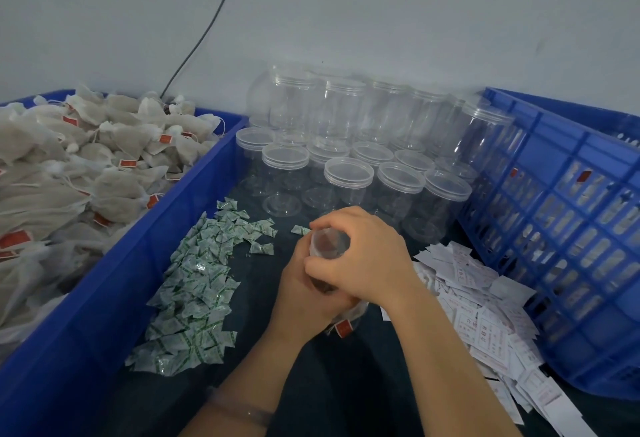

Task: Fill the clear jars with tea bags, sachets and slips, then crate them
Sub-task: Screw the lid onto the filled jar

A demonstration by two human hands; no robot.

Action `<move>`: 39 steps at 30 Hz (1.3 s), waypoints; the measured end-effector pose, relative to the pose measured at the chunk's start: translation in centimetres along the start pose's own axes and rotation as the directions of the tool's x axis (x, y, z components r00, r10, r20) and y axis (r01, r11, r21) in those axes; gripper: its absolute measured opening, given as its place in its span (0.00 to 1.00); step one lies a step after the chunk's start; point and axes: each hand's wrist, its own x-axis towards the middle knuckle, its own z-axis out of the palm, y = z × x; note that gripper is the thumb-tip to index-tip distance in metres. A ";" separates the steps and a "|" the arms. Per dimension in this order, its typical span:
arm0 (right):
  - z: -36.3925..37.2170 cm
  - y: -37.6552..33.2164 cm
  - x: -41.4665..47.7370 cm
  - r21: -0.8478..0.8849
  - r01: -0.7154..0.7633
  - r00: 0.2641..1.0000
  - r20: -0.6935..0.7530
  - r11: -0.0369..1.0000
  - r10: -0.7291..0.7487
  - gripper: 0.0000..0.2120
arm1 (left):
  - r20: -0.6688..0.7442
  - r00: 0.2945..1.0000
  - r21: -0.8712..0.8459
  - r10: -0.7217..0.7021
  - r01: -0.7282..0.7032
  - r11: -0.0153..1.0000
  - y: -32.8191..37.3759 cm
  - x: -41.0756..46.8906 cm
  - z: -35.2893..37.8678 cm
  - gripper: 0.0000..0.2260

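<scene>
A clear jar lies tilted between both hands at the centre of the dark table, mouth facing up and away. My left hand grips its lower body, where tea bags with a red tag show through. My right hand curls over the jar's mouth, fingers at the rim. Green-and-white sachets are strewn to the left of the hands. White paper slips are heaped to the right. Loose tea bags fill the solid blue bin on the left.
Several empty clear jars stand and are stacked against the wall behind the hands. A blue slatted crate holding filled jars sits at the right. The blue bin's wall borders the sachets. A black cable runs up the wall.
</scene>
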 end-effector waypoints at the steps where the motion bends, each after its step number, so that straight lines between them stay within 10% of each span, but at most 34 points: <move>1: 0.0 -0.1 0.0 0.000 -0.006 1.000 -0.002 1.000 0.006 0.26 | -0.001 1.000 0.004 -0.003 0.003 1.000 -0.1 0.0 0.0 0.27; 13: 0.4 -1.0 -0.8 -0.019 -0.092 0.994 -0.062 0.996 0.090 0.25 | 0.022 0.999 -0.042 -0.040 0.041 0.998 -0.4 0.1 -0.1 0.29; 19: -0.8 1.0 -1.8 -0.047 0.064 0.988 0.140 0.997 -0.057 0.36 | 0.032 0.998 -0.056 -0.048 0.050 0.997 -0.4 0.0 -0.1 0.29; 27: 1.5 0.3 -2.3 0.044 -0.086 0.981 -0.170 0.995 0.092 0.36 | 0.000 0.999 -0.016 -0.045 0.045 0.999 -0.3 0.0 -0.1 0.29; 34: -0.1 1.7 -3.4 0.113 0.071 0.997 0.010 0.991 -0.072 0.30 | 0.025 1.000 -0.027 -0.011 0.012 1.000 -0.3 -0.1 -0.1 0.30; 39: 1.7 1.1 -4.0 0.148 -0.027 0.971 -0.230 0.989 0.061 0.36 | -0.003 0.999 -0.023 -0.039 0.039 0.999 -0.6 0.0 0.1 0.28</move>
